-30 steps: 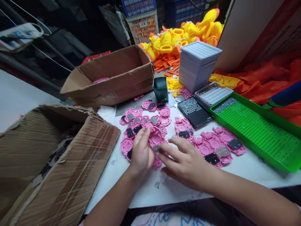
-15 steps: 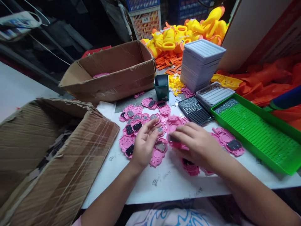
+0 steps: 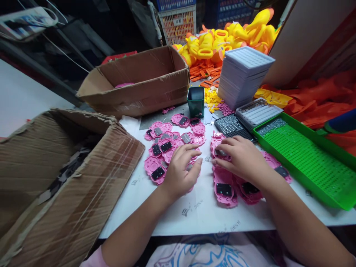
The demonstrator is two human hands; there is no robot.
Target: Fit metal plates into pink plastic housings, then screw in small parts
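Note:
My left hand (image 3: 183, 168) lies over a loose pile of pink plastic shells (image 3: 153, 165), its fingers stretched out and the thumb apart. It partly hides the shells beneath it. Several of these shells carry a black plate (image 3: 158, 173) or a grey plate (image 3: 187, 138). On the right, my right hand (image 3: 240, 155) has its thumb and fingers on a pink plastic shell (image 3: 217, 139) with a grey plate. That shell sits just behind other pink shells (image 3: 225, 198) laid out in a group, partly covered by my hand and forearm.
Open cardboard boxes stand at the left (image 3: 122, 159) and back (image 3: 139, 92). A dark green cup (image 3: 196, 104) stands behind the pile. To the right are a black screw tray (image 3: 232, 128), a green tray (image 3: 306, 163) and stacked white trays (image 3: 241, 78). Yellow toys (image 3: 205, 44) are heaped behind.
My right hand has lowered the pink shell onto the table at the right group. My left hand has turned palm down over the pile. The view has shifted slightly.

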